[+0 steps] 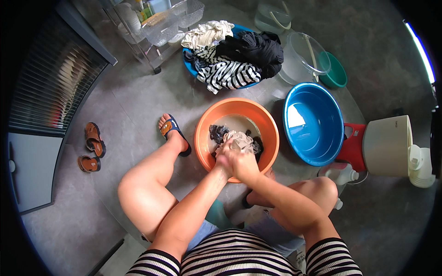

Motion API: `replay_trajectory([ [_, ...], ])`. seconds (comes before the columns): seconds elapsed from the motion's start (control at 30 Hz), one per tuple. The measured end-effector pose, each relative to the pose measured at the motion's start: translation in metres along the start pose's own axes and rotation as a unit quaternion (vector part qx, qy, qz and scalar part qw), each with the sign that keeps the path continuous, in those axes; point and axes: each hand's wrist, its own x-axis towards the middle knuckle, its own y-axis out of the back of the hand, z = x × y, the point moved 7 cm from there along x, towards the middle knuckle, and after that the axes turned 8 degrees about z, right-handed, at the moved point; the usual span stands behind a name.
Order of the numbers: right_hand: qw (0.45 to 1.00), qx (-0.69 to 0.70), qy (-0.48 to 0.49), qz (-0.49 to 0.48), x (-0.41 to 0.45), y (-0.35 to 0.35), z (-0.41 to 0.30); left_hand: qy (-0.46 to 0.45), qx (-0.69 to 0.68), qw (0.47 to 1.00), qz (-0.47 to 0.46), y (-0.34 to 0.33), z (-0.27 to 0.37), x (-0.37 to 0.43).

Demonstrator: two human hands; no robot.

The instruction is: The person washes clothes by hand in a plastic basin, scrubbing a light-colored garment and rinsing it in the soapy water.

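Observation:
Before me an orange plastic basin [202, 138] stands on the floor with shallow, cloudy water in it. A wet beige cloth [240, 139] is bunched up in it, held between my two hands over the near side of the basin. My left hand [225, 155] and my right hand [244, 165] are pressed close together on the cloth, blurred, with the fingers partly hidden. Dark wet fabric [218, 134] lies in the water around the beige cloth. Part of it is covered by my hands.
A blue basin [312, 127] stands at the right, by a red stool [354, 146] and a beige container [386, 146]. Beyond the orange basin, a tub holds heaped striped [229, 74] and black clothes [252, 51]. Clear buckets [298, 65], a wheeled rack [152, 62] and sandals [94, 141] stand around.

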Motion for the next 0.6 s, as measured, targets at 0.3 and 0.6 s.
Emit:
replay_trajectory([
  [0.3,0.997,-0.004,-0.072,0.018,0.007,-0.001,0.010,-0.126,0.031,0.991,0.028,-0.007,0.002,-0.014],
  [0.6,0.998,0.021,-0.056,0.010,-0.034,0.010,0.066,0.014,-0.034,0.986,0.165,-0.048,-0.002,-0.010],
])
